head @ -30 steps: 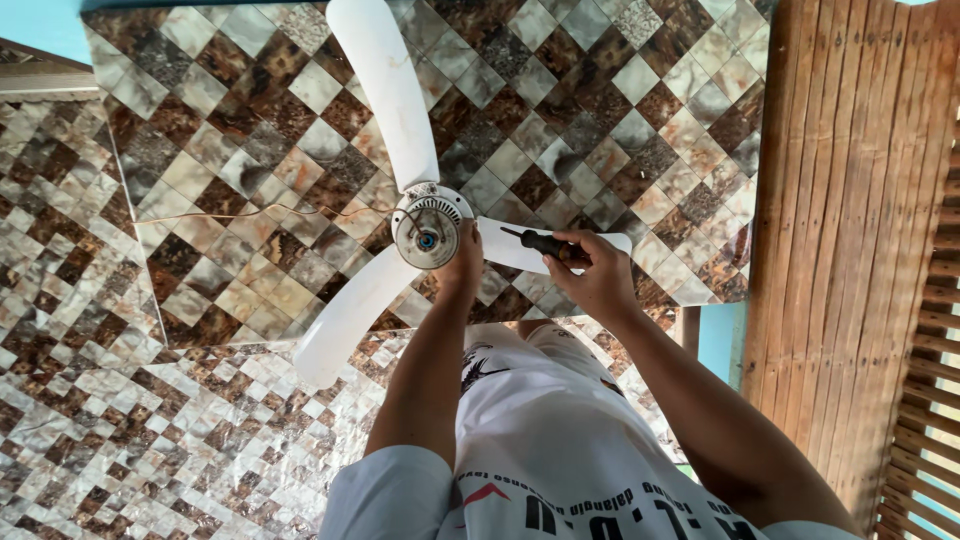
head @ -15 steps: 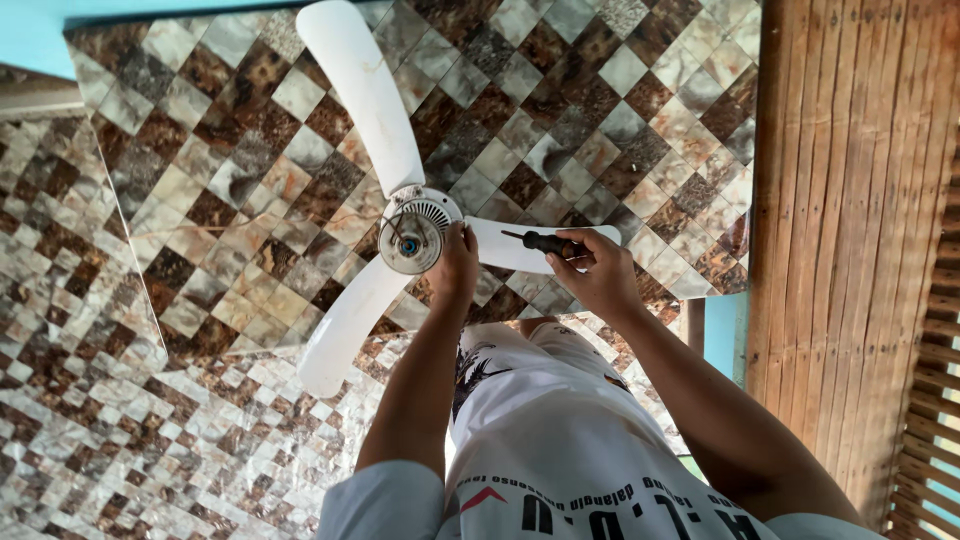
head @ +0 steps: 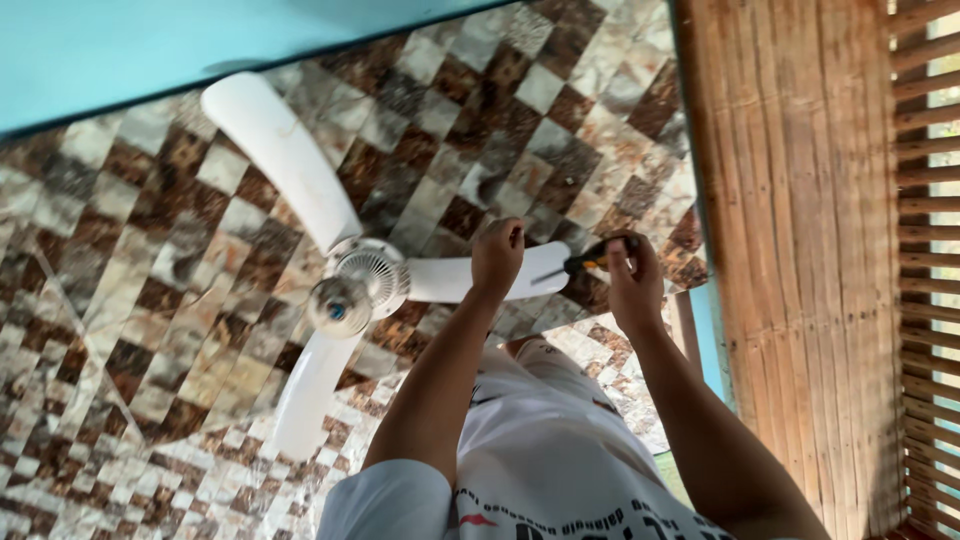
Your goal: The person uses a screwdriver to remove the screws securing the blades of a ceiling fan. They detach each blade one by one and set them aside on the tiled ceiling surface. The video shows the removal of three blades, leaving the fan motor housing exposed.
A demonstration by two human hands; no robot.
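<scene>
Two hands up at a white ceiling fan (head: 360,285), seen from below against a ceiling of woven brown-and-cream checker pattern (head: 160,260). Left hand (head: 497,255) is closed around the near edge of one fan blade (head: 455,278), fingers curled over it. Right hand (head: 633,285) is closed around a screwdriver (head: 590,260) with a black and orange handle.

Screwdriver long axis runs roughly left-right in frame, slightly tilted, handle end at the right hand, tip end pointing left toward the end of the held blade. Tip sits at or just beside the blade end; actual contact cannot be told, too small. Only a short part of the tool shows, rest covered by the fingers.

Fan: three white blades off a round hub with a vented white housing and a metallic cap with a blue dot in its middle. One blade (head: 280,160) points up-left, one (head: 310,395) down-left, the held one points right. Blades look smooth, slightly scuffed.

Person wears a white shirt (head: 540,470) with dark print. Bamboo slat wall (head: 800,250) on the right, light blue surface (head: 150,50) at top left.
</scene>
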